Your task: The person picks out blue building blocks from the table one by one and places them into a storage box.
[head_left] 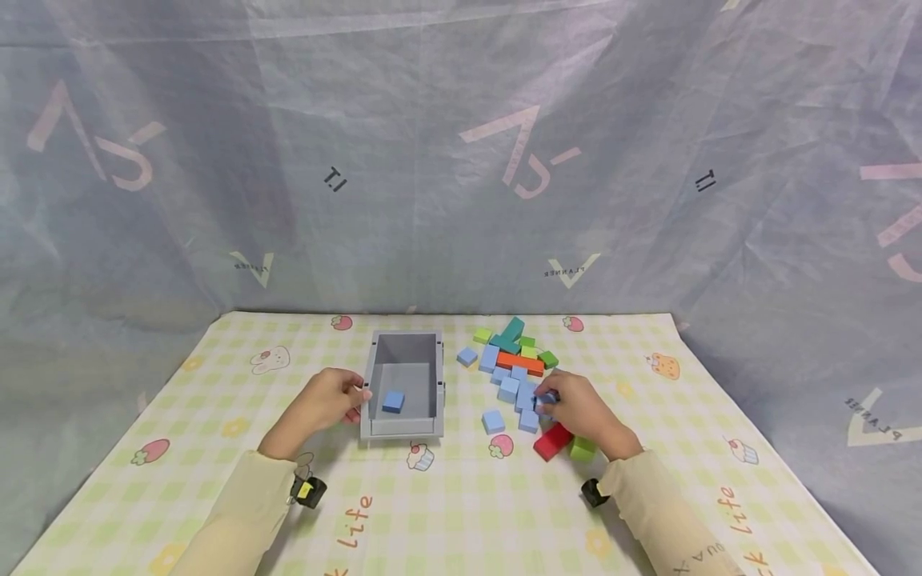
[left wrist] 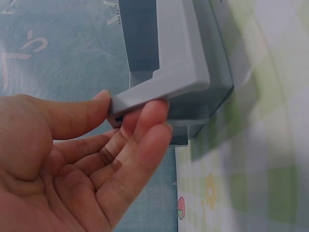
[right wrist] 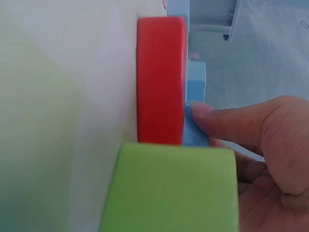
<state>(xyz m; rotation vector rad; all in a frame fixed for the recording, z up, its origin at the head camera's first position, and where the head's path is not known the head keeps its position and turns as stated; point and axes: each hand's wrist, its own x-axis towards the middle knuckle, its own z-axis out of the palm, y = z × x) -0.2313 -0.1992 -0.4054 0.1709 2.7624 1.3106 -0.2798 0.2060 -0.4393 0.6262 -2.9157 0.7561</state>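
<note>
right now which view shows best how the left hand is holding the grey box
The left wrist view: the left hand grips the corner rim of the grey box, thumb on one side and fingertips on the other. The head view shows the hand at the box's left wall, fingers too small to read. The right wrist view shows only a sliver of the box.

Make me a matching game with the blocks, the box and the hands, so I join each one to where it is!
Things:
1. Small light blue wooden cube
2. Long red wooden block
3. Left hand
4. Long orange wooden block

Places:
A. On the cloth just below the right hand
B. Inside the grey plastic box
C. In the block pile, behind the light blue blocks
D. Holding the grey box's left rim

Pairs: 1-B, 2-A, 3-D, 4-C
</note>
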